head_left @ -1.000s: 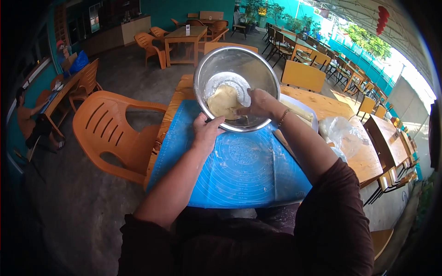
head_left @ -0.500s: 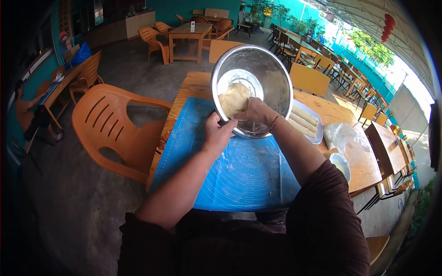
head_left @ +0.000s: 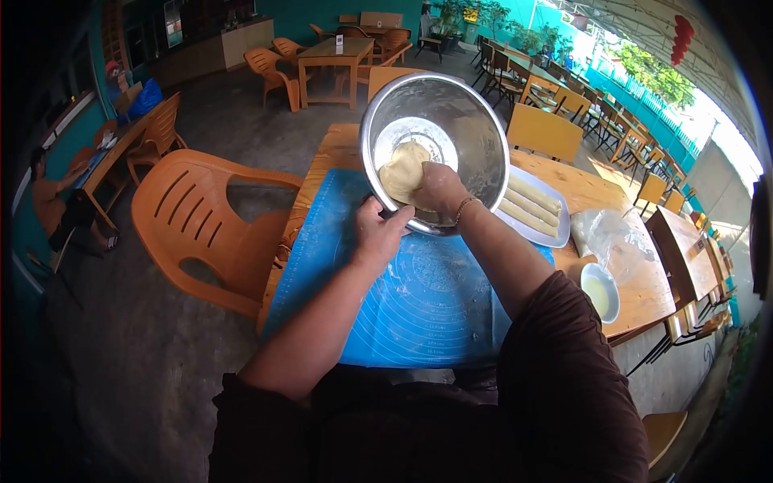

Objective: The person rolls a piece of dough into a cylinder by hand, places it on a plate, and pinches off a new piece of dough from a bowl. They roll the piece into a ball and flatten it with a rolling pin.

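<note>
right hand [head_left: 441, 190] has moved leftward against the dough [head_left: 403, 167] inside the tilted steel bowl [head_left: 475, 121], its grip unclear; left hand [head_left: 382, 233] clamps the rim [head_left: 365, 153], which hard pushing could wrench loose.

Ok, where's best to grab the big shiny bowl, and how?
Probably grip the metal bowl by its near rim, coming from the left. It's tilted with its mouth toward the wearer, so that lip is close; the left hand holds there, while the right hand is inside, at the dough.
</note>
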`<state>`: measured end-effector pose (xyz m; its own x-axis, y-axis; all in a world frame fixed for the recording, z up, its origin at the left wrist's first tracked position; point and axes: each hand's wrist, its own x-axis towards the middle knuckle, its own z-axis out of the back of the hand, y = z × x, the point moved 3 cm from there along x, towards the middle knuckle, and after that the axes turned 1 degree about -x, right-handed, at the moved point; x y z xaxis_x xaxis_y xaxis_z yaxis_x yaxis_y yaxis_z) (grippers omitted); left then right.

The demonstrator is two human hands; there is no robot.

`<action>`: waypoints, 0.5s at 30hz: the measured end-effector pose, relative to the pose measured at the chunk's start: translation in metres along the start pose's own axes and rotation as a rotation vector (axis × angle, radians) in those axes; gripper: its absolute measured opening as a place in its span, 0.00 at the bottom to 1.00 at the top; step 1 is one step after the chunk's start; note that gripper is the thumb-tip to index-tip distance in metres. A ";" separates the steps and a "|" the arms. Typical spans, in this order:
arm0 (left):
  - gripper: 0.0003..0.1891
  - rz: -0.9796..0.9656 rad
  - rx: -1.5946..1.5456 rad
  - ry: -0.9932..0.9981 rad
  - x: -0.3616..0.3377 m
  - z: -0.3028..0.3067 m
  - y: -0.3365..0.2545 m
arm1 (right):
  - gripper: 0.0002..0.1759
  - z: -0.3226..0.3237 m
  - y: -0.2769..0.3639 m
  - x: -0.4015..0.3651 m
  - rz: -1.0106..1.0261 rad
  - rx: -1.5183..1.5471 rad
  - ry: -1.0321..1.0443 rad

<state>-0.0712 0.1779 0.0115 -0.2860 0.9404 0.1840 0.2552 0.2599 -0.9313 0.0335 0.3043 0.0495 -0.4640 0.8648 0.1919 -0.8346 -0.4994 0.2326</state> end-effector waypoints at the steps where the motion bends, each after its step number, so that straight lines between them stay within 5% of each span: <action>1: 0.15 0.001 -0.021 0.009 0.001 0.001 -0.001 | 0.27 0.001 0.001 -0.002 0.001 0.003 0.004; 7: 0.17 -0.004 -0.091 0.022 0.004 0.000 0.000 | 0.20 0.012 0.002 -0.001 0.116 -0.140 0.093; 9: 0.17 0.003 -0.111 0.016 0.003 0.001 -0.001 | 0.21 0.015 0.006 0.001 0.227 -0.210 0.369; 13: 0.17 0.006 -0.145 0.030 0.004 -0.002 -0.006 | 0.22 0.037 0.016 -0.015 0.148 -0.091 0.395; 15: 0.17 0.006 -0.136 0.050 0.002 -0.004 -0.005 | 0.25 0.021 0.010 -0.014 0.062 -0.279 0.344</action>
<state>-0.0698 0.1789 0.0176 -0.2389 0.9509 0.1966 0.3805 0.2779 -0.8820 0.0377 0.2855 0.0694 -0.5481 0.8243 -0.1419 -0.8283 -0.5585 -0.0444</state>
